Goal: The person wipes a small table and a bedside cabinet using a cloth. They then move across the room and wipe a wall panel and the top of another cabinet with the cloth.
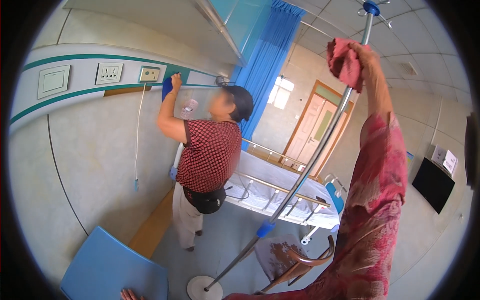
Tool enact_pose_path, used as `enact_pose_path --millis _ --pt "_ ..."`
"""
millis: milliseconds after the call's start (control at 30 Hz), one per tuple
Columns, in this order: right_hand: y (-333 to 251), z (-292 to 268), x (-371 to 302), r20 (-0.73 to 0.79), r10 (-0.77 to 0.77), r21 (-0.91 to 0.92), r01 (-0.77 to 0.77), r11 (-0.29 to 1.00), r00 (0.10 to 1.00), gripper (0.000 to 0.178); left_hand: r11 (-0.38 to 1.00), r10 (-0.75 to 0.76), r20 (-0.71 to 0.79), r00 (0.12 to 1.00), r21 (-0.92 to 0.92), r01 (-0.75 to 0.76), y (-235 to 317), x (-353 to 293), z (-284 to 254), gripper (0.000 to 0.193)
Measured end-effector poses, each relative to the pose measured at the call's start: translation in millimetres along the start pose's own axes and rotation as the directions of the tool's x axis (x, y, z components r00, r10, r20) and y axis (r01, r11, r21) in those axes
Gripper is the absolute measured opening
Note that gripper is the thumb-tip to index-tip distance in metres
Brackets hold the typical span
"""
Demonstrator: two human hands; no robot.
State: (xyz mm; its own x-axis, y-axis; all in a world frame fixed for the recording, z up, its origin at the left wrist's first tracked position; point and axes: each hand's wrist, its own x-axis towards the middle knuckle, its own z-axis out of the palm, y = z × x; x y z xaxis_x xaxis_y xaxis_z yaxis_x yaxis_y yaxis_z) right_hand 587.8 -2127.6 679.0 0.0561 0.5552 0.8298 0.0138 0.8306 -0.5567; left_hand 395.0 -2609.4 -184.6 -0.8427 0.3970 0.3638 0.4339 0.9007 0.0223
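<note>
Raised high at the right, my right hand is closed round a crumpled pink cloth. The cloth is wrapped against the upper part of a metal IV pole. The pole slants down past a blue collar to a round white base on the floor; hooks top it. Only the fingers of my left hand show at the lower edge, stretched out on a blue panel with rounded corners. The rest of that hand is out of the picture.
A person in a cap stands at the left wall, holding a blue cloth near the socket strip. Behind the pole are a railed bed and a wooden chair. A blue curtain hangs beyond; a dark screen is at right.
</note>
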Motion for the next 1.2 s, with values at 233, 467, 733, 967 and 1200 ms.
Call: enact_pose_path --millis 233,467,733,967,1200 --pt "60 3 16 0.524 0.001 0.279 -0.173 0.945 0.852 0.032 0.924 -0.185 0.393 0.901 -0.242 0.296 18 14 -25 0.059" --pt "97 -7 -69 0.52 0.034 0.4 -0.279 0.873 0.854 0.032 0.936 -0.206 0.409 0.889 -0.183 0.301 22 18 -23 0.059" --pt "146 -28 -165 0.456 0.119 0.401 -0.324 0.857 0.882 0.03 0.968 -0.088 0.267 0.96 -0.206 0.146 28 19 -13 0.056" --pt "173 14 -353 0.298 0.079 0.237 -0.154 0.959 0.951 0.033 0.99 -0.092 0.234 0.968 -0.083 0.114 20 6 6 0.055" --pt "241 -14 -447 0.067 0.336 0.094 -0.341 0.935 0.94 0.017 0.995 -0.082 0.25 0.965 -0.04 0.095 21 7 7 0.056"
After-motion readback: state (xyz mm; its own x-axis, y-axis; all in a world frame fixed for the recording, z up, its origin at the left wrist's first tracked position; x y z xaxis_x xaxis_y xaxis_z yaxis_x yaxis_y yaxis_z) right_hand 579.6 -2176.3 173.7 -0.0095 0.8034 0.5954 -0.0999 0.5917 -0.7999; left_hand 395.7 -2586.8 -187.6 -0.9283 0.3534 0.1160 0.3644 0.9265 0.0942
